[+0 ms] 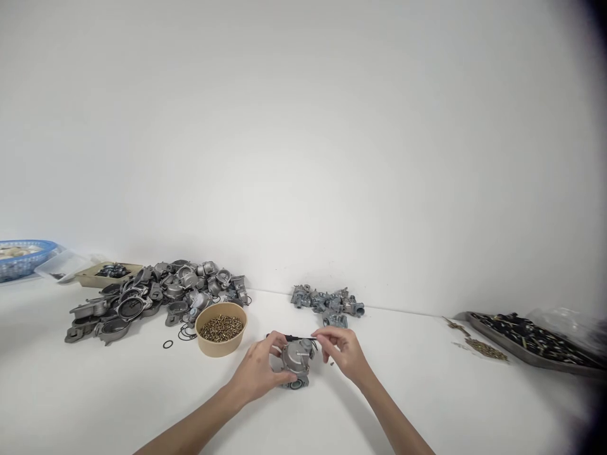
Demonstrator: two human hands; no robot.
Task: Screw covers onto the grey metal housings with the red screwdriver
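Note:
A grey metal carburetor [296,359] rests on the white table, with my left hand [258,370] closed around its left side, thumb in front and fingers behind. Just beyond it is a thin tool with a black handle [291,338], which looks like a screwdriver; its pale shaft runs to the fingertips of my right hand [344,351]. That hand's thumb and index finger are pinched together at the carburetor's upper right. Whether they grip the shaft or a small part, I cannot make out. A tiny dark piece [332,363] shows below the right fingers.
Left of my hands stands a paper bowl [220,347] of brass-coloured screws, beside a heap of grey metal bowls [133,306] and black rings [167,344]. More carburetor bodies [332,303] lie near the wall. Rightward are small brass parts [486,349] and a dark tray [512,355] of black parts.

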